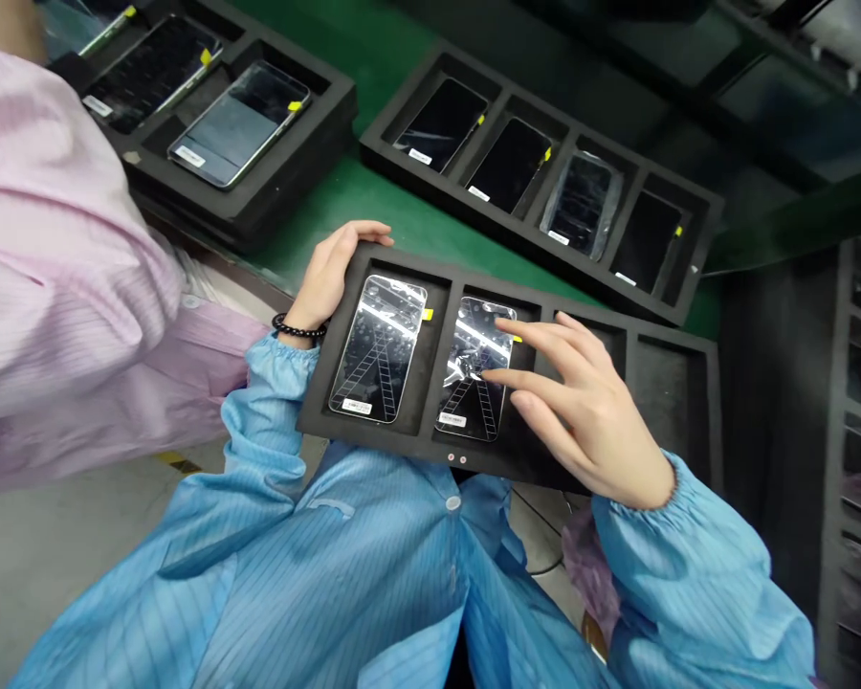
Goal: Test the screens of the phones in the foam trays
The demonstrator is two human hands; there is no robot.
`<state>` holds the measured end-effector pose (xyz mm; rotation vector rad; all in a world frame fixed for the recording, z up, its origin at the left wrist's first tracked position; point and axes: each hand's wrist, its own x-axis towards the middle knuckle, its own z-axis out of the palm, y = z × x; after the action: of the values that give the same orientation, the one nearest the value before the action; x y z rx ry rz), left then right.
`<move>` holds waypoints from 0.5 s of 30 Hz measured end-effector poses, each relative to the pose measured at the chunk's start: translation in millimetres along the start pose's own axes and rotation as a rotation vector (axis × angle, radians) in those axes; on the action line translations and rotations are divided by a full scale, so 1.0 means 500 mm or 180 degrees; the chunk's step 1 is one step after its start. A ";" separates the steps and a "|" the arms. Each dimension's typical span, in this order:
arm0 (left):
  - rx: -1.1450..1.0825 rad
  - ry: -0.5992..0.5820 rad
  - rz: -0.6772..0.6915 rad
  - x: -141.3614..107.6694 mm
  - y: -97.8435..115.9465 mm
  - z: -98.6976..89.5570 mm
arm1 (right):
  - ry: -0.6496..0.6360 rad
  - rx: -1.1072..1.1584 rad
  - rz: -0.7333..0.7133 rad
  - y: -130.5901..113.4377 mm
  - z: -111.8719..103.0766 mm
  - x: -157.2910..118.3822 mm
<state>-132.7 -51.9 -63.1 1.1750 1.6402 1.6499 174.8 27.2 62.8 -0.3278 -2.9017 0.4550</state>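
A black foam tray (517,463) with compartments in a row sits tilted in front of my body, its far edge by the green table. My left hand (336,268) grips its far left corner, fingers curled over the edge. In the leftmost compartment lies a phone screen (379,349) with a white label and yellow tab. Beside it, a second phone screen (474,368) carries a similar label. Over that second screen hovers my right hand (578,397), fingers spread, fingertips at or just above the glass; contact cannot be told. No screen shows in the rightmost compartment.
Another foam tray (635,311) holding several screens lies on the green table (330,206). Stacked trays (273,206) with more screens stand at the left, beside a person in a pink sleeve (57,249). Dark racking (832,459) rises at the right.
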 end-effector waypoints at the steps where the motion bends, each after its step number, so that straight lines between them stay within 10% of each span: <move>1: -0.0003 0.0005 0.0010 0.000 0.000 0.000 | 0.0082 -0.0055 0.0121 0.012 0.000 -0.011; 15: -0.0272 0.0180 -0.0118 -0.005 -0.001 0.006 | -0.0010 -0.0964 0.1048 0.104 0.080 -0.001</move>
<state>-129.1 -52.5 -64.3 1.0590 1.5991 1.7265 176.6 64.0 8.5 -0.8571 -2.9229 0.0551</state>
